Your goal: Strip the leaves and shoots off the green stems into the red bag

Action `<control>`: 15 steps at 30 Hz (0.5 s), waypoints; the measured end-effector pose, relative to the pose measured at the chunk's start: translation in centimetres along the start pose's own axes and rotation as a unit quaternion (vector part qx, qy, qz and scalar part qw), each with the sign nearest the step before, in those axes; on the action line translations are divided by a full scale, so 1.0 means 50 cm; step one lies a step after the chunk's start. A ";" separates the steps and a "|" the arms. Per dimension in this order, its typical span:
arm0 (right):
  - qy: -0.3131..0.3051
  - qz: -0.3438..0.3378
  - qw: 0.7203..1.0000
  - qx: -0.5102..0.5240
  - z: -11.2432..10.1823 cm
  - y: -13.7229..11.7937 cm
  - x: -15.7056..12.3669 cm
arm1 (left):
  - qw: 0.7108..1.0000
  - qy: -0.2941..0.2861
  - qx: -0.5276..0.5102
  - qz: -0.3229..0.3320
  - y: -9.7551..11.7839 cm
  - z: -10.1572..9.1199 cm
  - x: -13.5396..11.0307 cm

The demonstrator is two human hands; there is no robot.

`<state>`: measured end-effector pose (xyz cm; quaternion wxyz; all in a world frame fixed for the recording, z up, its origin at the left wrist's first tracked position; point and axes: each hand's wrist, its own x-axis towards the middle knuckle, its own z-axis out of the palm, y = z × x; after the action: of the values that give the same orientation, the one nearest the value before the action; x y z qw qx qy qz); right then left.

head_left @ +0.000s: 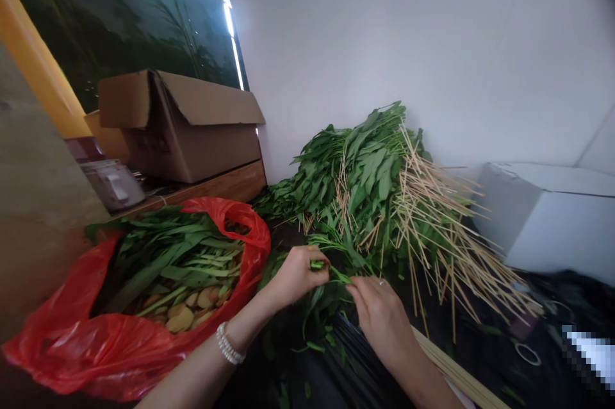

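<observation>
My left hand (298,275), with a beaded bracelet at the wrist, is closed on a small bunch of green leafy stems. Facing it, my right hand (380,306) wears a ring and pinches the tip of a green leaf (340,275) that stretches between both hands. Whether a skewer is in the fingers I cannot make out. Just beyond is a big heap of leafy greens (369,172), threaded in bundles on thin wooden skewers (432,204). Loose leaves and scraps (314,346) lie on the black plastic below my hands.
A red plastic bag (247,236) at left holds long leaves and round pale slices (180,319). Behind it are a cardboard box (206,146) and a jar (113,184). A white box (562,223) stands at right. Bare skewers (456,370) lie beneath my right forearm.
</observation>
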<state>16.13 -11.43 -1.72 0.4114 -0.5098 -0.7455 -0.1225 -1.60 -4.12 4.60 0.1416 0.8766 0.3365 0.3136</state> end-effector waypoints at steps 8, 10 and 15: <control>-0.007 0.014 1.000 0.003 0.007 0.013 0.012 | 0.990 0.050 -0.062 -0.114 -0.008 0.028 0.030; -0.010 0.021 1.000 -0.003 0.005 0.014 0.016 | 0.986 0.055 -0.074 -0.142 -0.012 0.046 0.038; -0.014 0.026 0.999 -0.039 -0.004 0.019 0.012 | 0.979 0.097 -0.058 -0.168 -0.034 0.036 0.059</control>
<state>16.97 -10.70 -1.36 0.3837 -0.5462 -0.7325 -0.1338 0.40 -0.93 3.76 0.2098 0.7634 0.4724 0.3875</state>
